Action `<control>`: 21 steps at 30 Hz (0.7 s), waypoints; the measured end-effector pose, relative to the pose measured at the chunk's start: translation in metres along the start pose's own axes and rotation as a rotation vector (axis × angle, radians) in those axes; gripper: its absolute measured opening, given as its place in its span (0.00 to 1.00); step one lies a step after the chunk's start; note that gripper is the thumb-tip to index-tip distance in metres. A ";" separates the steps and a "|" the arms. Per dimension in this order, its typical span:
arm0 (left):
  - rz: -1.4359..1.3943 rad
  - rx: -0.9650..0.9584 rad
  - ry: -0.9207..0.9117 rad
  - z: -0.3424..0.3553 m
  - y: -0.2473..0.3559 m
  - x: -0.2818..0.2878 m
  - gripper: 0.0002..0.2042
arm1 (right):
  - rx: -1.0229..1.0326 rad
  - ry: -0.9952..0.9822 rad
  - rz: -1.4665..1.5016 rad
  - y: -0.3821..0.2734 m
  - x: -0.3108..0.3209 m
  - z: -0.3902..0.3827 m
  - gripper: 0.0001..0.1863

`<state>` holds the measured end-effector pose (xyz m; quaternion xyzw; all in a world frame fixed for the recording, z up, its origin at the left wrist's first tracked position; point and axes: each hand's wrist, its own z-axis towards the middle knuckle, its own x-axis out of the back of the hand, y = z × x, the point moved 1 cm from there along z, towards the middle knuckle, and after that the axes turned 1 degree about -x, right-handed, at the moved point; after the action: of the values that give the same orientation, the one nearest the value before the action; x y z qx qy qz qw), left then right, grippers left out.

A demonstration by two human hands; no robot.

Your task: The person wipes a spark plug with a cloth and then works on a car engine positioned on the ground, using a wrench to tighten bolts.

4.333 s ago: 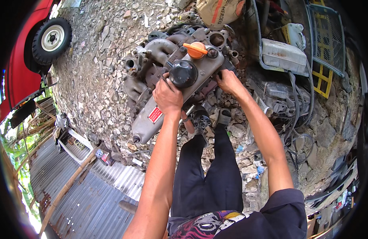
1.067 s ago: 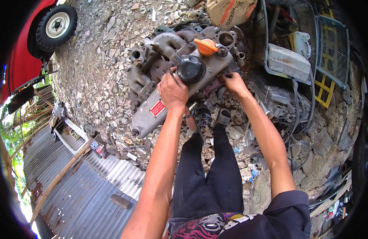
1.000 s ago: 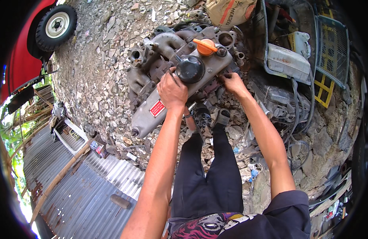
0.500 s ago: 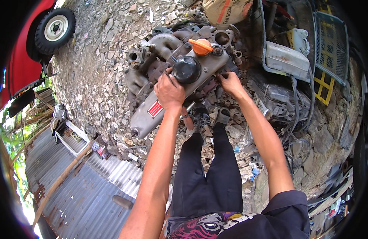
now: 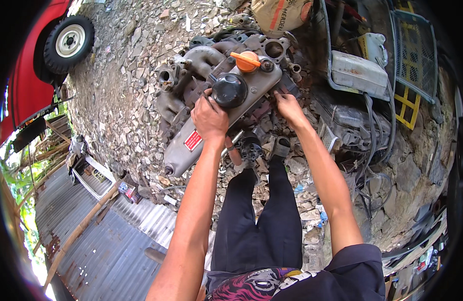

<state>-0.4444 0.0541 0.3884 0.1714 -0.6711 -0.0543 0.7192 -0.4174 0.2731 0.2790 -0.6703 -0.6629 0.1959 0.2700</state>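
Note:
A long grey engine valve cover [image 5: 183,145] lies slantwise across a pile of engine parts. On it are an orange filler cap [image 5: 246,61], a round black canister [image 5: 230,91] and a red label. My left hand [image 5: 210,119] is closed on the cover beside the canister, its fingers curled toward the far edge. My right hand [image 5: 290,108] is at the cover's right side, fingers bent and fingertips close together; what they hold, if anything, is hidden. Cast manifold pipes [image 5: 201,57] show beyond the cover.
Broken stones [image 5: 136,65] cover the ground. A paper sack [image 5: 279,15] stands at the far side, a metal tank [image 5: 359,74] and cables at the right. Corrugated sheets [image 5: 111,246] lie at the lower left. A red vehicle's wheel [image 5: 69,42] shows upper left.
My right fingertips sit slightly farther from the cover's edge than before. The left hand keeps its place on the cover. The whole view has shifted a little.

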 end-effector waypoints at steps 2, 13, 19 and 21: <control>-0.006 -0.016 0.016 0.000 0.000 0.001 0.13 | -0.036 0.018 0.180 0.006 0.005 -0.006 0.21; 0.009 -0.013 0.013 -0.001 -0.002 0.000 0.13 | -0.160 0.137 0.924 0.022 -0.010 -0.047 0.19; 0.002 -0.041 0.018 0.000 -0.005 0.001 0.13 | -0.055 0.184 0.947 0.023 -0.028 -0.038 0.20; 0.006 -0.041 0.029 -0.001 -0.007 0.002 0.13 | -0.047 0.203 0.882 0.026 -0.032 -0.035 0.20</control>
<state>-0.4420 0.0470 0.3876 0.1552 -0.6601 -0.0634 0.7323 -0.3768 0.2383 0.2867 -0.9104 -0.2886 0.2104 0.2088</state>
